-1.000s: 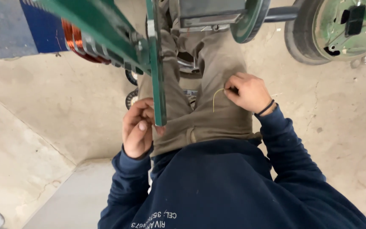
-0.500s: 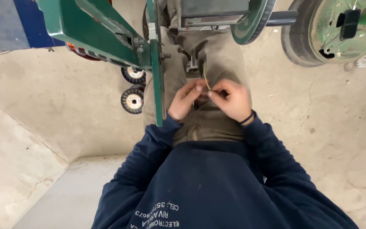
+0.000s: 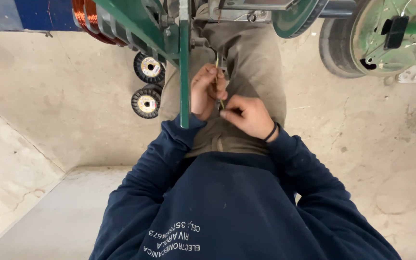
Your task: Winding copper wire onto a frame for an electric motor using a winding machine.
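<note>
The person looks down at their own lap. Both hands are close together over the tan trousers (image 3: 246,62), just beside the green metal bar (image 3: 184,72) of a machine.

The left hand (image 3: 207,91) is higher up, and the right hand (image 3: 247,115) is a little lower and nearer the body. Between them runs a thin yellow wire (image 3: 219,82). It is very thin and hard to see. Its long way goes up and down, from the machine above toward the lap. The left fingers (image 3: 214,73) are pinched shut on the upper part of the wire. The right fingers (image 3: 227,113) are pinched shut near its lower end. So the wire sits right inside both grips, with the left hand nearer the machine end and the right hand nearer the loose end. The two hands almost touch.

Two small black wheels (image 3: 147,86) with pale middles lie on the concrete floor (image 3: 63,96) to the left. A coil of copper wire (image 3: 88,14) shows at the top, and a big green round wheel (image 3: 391,33) is at the top right.

A second ago the hands were well apart, one on each side of the lap, and the right hand alone held the wire. Half a second ago they came together. Now the left hand has moved up toward the machine, and the wire stands straighter.
</note>
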